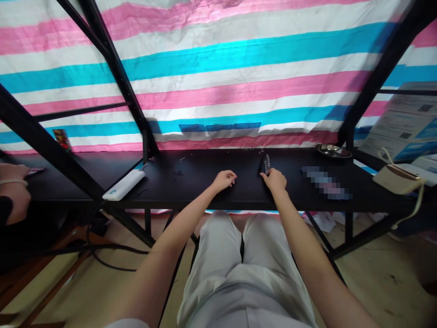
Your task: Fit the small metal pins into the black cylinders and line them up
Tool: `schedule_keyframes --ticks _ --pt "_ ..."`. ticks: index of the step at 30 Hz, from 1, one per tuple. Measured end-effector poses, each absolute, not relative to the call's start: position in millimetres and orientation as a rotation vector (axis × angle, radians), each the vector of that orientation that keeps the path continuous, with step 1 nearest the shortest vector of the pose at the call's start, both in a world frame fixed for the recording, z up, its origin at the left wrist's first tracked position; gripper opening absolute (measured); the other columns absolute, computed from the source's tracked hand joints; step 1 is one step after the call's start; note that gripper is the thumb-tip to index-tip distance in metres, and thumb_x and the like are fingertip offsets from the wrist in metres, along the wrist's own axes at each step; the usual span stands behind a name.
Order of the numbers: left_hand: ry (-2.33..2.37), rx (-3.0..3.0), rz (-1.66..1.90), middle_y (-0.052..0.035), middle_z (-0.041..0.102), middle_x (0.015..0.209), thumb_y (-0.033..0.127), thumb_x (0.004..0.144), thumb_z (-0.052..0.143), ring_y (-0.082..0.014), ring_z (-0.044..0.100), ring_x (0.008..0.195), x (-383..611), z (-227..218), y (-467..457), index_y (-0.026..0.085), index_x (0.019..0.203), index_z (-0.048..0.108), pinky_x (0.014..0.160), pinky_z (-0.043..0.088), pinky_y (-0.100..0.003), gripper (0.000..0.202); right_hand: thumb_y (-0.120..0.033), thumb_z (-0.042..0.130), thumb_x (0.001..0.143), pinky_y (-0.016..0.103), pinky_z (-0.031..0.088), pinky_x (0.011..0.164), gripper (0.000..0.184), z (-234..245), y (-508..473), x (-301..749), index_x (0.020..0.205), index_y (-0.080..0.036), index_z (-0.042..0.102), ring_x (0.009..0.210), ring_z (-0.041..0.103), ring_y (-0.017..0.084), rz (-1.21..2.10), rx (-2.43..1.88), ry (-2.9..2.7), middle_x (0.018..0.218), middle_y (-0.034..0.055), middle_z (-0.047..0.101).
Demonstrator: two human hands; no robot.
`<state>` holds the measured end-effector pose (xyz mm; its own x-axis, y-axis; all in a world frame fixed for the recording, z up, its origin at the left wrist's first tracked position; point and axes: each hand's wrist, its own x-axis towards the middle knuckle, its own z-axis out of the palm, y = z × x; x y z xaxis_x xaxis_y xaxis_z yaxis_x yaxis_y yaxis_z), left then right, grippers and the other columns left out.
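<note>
My right hand [276, 181] is closed on a small dark strip with clear bumps [266, 163] along one edge, held upright at the table top. What the strip is, I cannot make out. To its left, my left hand [224, 180] rests low over the black table [201, 191] with its fingers curled in. Anything inside those fingers is hidden. Small white bits [247, 149] lie along the table's back edge, beyond my hands. Left of my left hand are a thin dark tangle [178, 173] and a little white scrap [182, 159].
A white oblong device [124, 185] lies at left by a black frame post [128, 91]. At right are a metal dish [333, 151], a blurred-out item [326, 183] and a beige bag [398, 178]. Another person's hand [13, 175] shows far left. Striped sheeting [239, 54] hangs behind.
</note>
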<state>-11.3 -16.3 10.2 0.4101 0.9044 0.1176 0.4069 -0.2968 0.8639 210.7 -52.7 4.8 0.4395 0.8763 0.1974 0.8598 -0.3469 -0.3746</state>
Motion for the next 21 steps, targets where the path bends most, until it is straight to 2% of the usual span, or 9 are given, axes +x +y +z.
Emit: schedule_keyframes --ticks 4,7,11,15,17,21 --pt "1.223 2.248 0.621 0.0013 0.055 0.056 0.019 0.077 0.050 -0.0099 0.053 0.052 -3.4 16.9 -10.5 0.014 0.077 0.063 0.058 0.042 -0.022 0.013 -0.049 0.049 0.082 0.034 0.045 0.075 0.039 5.0 -52.5 211.7 0.099 -0.016 0.059 0.093 0.061 0.026 0.053 -2.277 -1.480 0.099 0.0147 0.063" --pt "1.311 2.493 0.524 -0.0019 0.060 0.065 0.022 0.078 0.049 -0.0145 0.057 0.064 5.5 22.5 -11.8 0.017 0.079 0.062 0.063 0.043 -0.025 0.014 -0.048 0.048 0.083 0.034 0.044 0.075 0.037 5.3 -52.8 211.5 0.099 -0.016 0.059 0.093 0.061 0.026 0.043 -2.280 -1.486 0.099 0.0143 0.063" --pt "1.374 2.712 0.372 -0.0069 0.065 0.083 0.029 0.082 0.045 -0.0206 0.061 0.078 22.5 26.2 -18.9 0.019 0.089 0.060 0.068 0.045 -0.029 0.019 -0.048 0.047 0.084 0.034 0.044 0.075 0.037 6.4 -53.5 210.4 0.099 -0.017 0.058 0.093 0.061 0.026 0.054 -2.288 -1.505 0.100 0.0141 0.063" --pt "1.374 2.827 0.335 -0.0084 0.065 0.095 0.029 0.087 0.038 -0.0213 0.062 0.087 44.2 25.4 -28.0 0.020 0.103 0.056 0.076 0.046 -0.031 0.025 -0.048 0.047 0.084 0.034 0.044 0.076 0.037 7.5 -53.5 209.9 0.101 -0.016 0.057 0.093 0.061 0.025 0.042 -2.295 -1.508 0.100 0.0142 0.062" --pt "1.372 2.837 0.402 -0.0089 0.063 0.105 0.028 0.089 0.035 -0.0208 0.062 0.092 54.9 23.9 -31.6 0.020 0.118 0.047 0.079 0.045 -0.032 0.033 -0.047 0.046 0.084 0.033 0.044 0.076 0.037 8.3 -53.6 210.0 0.101 -0.016 0.057 0.093 0.061 0.025 0.032 -2.293 -1.510 0.099 0.0138 0.063" --pt "1.368 2.834 0.460 -0.0082 0.056 0.118 0.027 0.089 0.034 -0.0209 0.061 0.094 72.6 21.0 -32.2 0.025 0.140 0.018 0.080 0.046 -0.033 0.054 -0.046 0.046 0.085 0.032 0.044 0.076 0.035 10.6 -54.8 210.0 0.100 -0.016 0.057 0.092 0.061 0.024 0.040 -2.296 -1.520 0.099 0.0131 0.063"
